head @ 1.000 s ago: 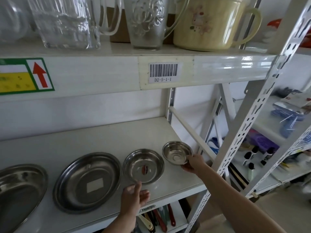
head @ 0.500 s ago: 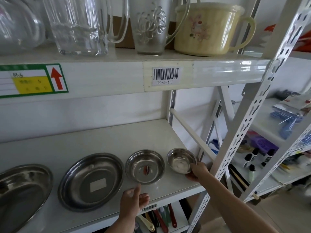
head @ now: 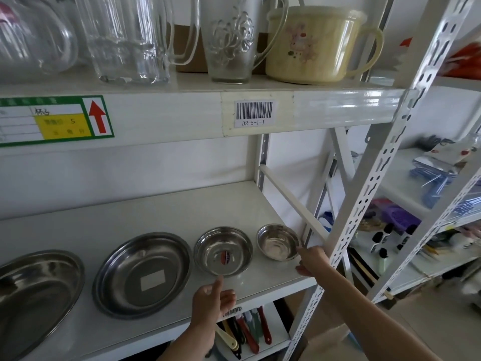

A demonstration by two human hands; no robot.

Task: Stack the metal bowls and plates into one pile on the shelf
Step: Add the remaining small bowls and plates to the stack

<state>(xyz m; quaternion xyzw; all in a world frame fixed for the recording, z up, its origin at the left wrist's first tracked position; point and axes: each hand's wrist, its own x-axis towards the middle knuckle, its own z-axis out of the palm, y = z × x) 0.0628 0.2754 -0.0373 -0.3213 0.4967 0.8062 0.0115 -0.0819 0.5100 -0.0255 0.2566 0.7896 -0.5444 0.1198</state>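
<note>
Altogether two bowls (head: 223, 250), two plates (head: 142, 274)

small bowl (head: 278, 242), medium bowl (head: 223, 250), plates (head: 141, 274): polished metal, glossy; shelf (head: 156, 212): smooth white painted surface; jugs (head: 125, 37): clear glass.

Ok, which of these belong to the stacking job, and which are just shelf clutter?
Job: small bowl, medium bowl, round plate, large dish, all on the shelf.

Clutter: glass jugs, yellow pot, utensils below.
</note>
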